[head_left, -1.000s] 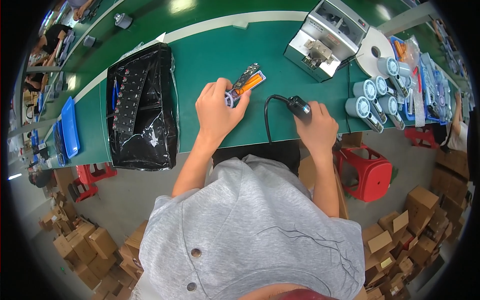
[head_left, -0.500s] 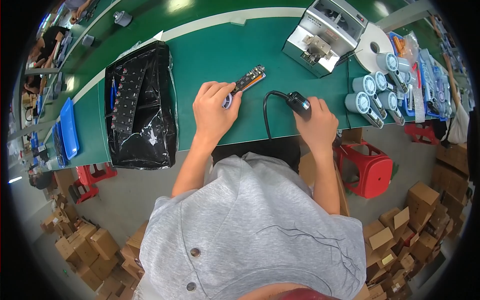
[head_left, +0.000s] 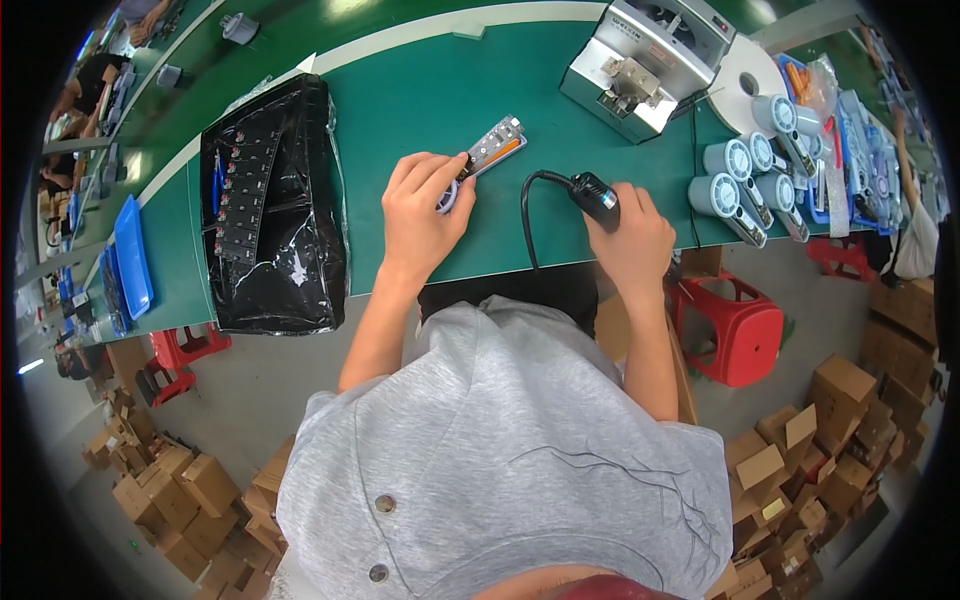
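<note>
My left hand (head_left: 425,208) is closed around one end of a small fan housing (head_left: 447,196) in pale lilac. Its long handle (head_left: 497,147) lies open side up, showing a circuit board and an orange part inside, and points away to the right. To the right, my right hand (head_left: 632,238) is wrapped round a black corded electric screwdriver (head_left: 595,201). Its cable (head_left: 527,215) loops left and down to the table's near edge. The tool's tip is hidden, and tool and handle are apart.
A black plastic-lined tray (head_left: 290,290) at left bears a row of black circuit boards (head_left: 247,190). A grey machine (head_left: 625,85) and a white reel (head_left: 728,95) stand at the back right. Several light-blue fans (head_left: 714,196) lie at right. Red stools (head_left: 745,340) and cardboard boxes (head_left: 205,485) surround the table.
The handle in my left hand has tilted a little, so its board now looks brighter and silvery. Both hands keep their holds, and the whole view has shifted slightly.
</note>
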